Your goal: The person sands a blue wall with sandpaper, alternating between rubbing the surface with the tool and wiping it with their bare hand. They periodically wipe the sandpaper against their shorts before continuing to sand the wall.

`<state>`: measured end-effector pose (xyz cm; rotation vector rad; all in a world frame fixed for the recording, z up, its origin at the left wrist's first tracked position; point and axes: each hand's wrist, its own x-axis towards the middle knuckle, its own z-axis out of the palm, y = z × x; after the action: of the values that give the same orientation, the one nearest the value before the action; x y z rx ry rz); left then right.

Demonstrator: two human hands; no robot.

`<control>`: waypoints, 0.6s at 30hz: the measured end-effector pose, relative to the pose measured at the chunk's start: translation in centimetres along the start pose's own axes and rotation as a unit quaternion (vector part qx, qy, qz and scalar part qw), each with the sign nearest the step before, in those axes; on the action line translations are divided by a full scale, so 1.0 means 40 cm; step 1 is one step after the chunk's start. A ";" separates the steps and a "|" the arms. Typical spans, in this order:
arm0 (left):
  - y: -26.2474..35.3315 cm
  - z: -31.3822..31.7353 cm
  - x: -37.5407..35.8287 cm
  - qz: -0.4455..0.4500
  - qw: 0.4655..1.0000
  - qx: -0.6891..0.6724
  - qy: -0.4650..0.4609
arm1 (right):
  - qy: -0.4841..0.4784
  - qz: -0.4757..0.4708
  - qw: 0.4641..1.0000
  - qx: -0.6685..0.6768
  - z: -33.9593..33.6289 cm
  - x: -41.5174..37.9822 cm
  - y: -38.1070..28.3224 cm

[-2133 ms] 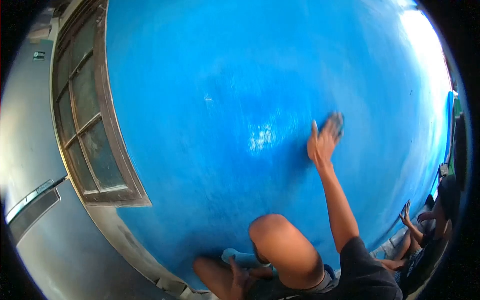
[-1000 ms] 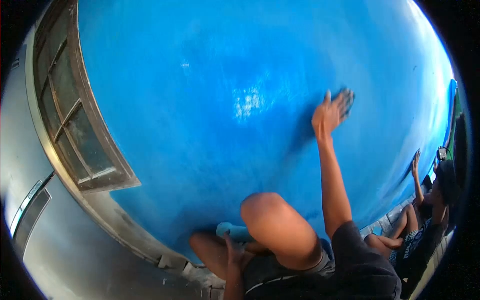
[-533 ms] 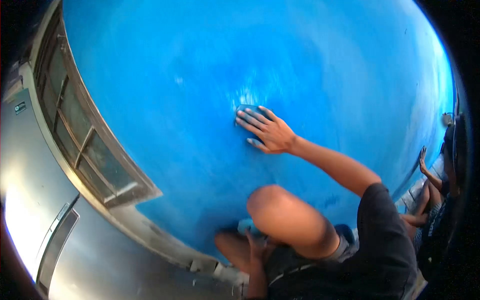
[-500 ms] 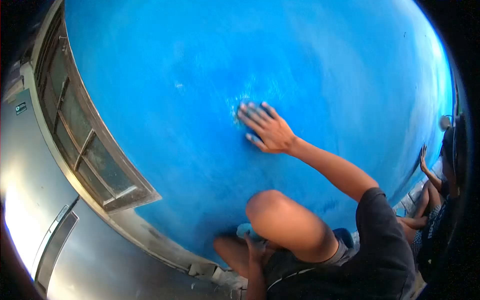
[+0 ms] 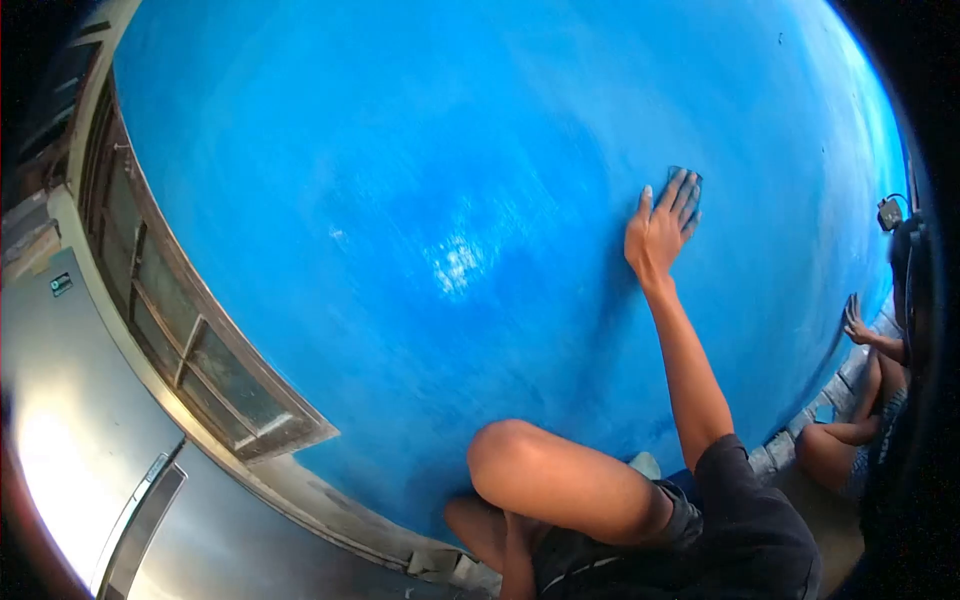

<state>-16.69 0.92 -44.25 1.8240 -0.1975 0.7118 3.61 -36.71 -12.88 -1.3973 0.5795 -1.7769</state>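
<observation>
Palm down on the blue wall (image 5: pixel 400 150), my right hand (image 5: pixel 656 232) has its fingers stretched out over a thin dark piece (image 5: pixel 686 184). The piece's edges show past the fingertips. My left forearm (image 5: pixel 518 562) rises beside my bent leg, and my left hand is hidden behind the thigh. A pale blue-green item (image 5: pixel 645 465) shows partly beyond the thigh; whether my left hand touches it cannot be seen.
A wooden-framed window (image 5: pixel 200 345) is at the left, beside a grey metal surface (image 5: pixel 90 380). My raised knee (image 5: pixel 510 455) is near the wall. At the right, another person sits with a hand (image 5: pixel 856 322) against the wall. Blocks (image 5: pixel 795 425) line the wall's base.
My right hand has moved right and slightly up along the wall, now pointing upward. My left hand, earlier at a light blue item by the knee, has gone out of sight.
</observation>
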 end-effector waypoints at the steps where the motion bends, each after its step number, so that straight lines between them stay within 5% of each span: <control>1: -0.107 0.005 -0.008 -0.032 0.999 -0.043 -0.003 | 0.013 0.035 0.999 -0.016 0.015 0.006 -0.022; 3: -0.185 0.001 -0.012 -0.064 0.995 -0.076 0.003 | 0.019 0.069 0.997 -0.027 0.041 0.030 -0.083; 10: -0.083 -0.071 -0.025 -0.045 0.993 0.003 0.110 | -0.062 -0.118 0.989 0.057 0.094 -0.003 -0.407; 12: 0.044 -0.079 -0.018 -0.004 0.988 0.059 0.139 | -0.236 -0.306 0.922 0.025 0.038 -0.087 -0.397; 13: 0.098 -0.076 -0.012 0.006 0.987 0.073 0.144 | -0.245 -0.291 0.925 0.021 0.020 -0.147 -0.348; 15: 0.378 -0.024 0.055 0.031 0.992 0.063 0.107 | -0.303 -0.515 0.788 0.148 0.010 -0.238 -0.246; 16: 0.518 0.002 0.087 0.043 0.993 0.058 0.088 | -0.290 -0.517 0.792 0.146 0.007 -0.238 -0.235; 18: 0.228 -0.052 0.044 -0.019 0.994 0.002 0.104 | -0.333 -0.535 0.759 0.164 0.022 -0.217 -0.227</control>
<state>-20.28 -0.24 -35.49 1.7379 -0.0230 0.8695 2.48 -24.33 -10.91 -2.1072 -1.0901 -1.7728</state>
